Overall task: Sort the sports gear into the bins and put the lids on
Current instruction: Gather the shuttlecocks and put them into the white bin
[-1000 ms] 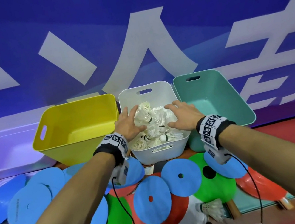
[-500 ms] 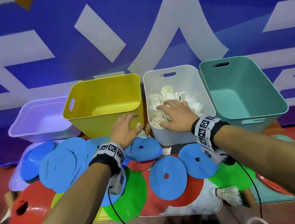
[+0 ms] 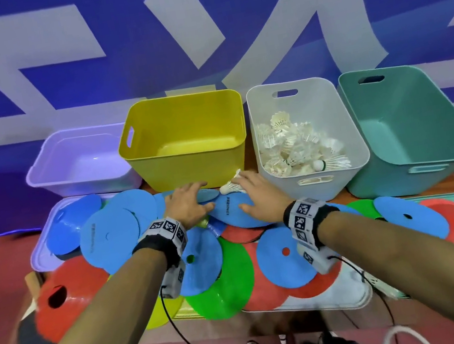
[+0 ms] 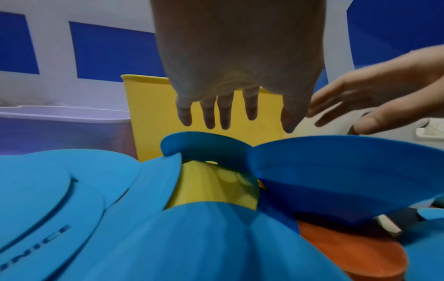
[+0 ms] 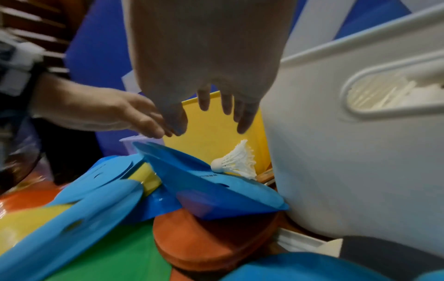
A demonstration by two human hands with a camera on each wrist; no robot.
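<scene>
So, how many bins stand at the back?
4, in a row: purple bin far left, yellow bin, white bin with shuttlecocks, green bin far right. None seems hidden.

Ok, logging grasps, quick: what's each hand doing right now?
Left hand: open, fingers spread over the blue discs, holding nothing.
Right hand: open, fingers straight, above a loose shuttlecock, not gripping it.
</scene>
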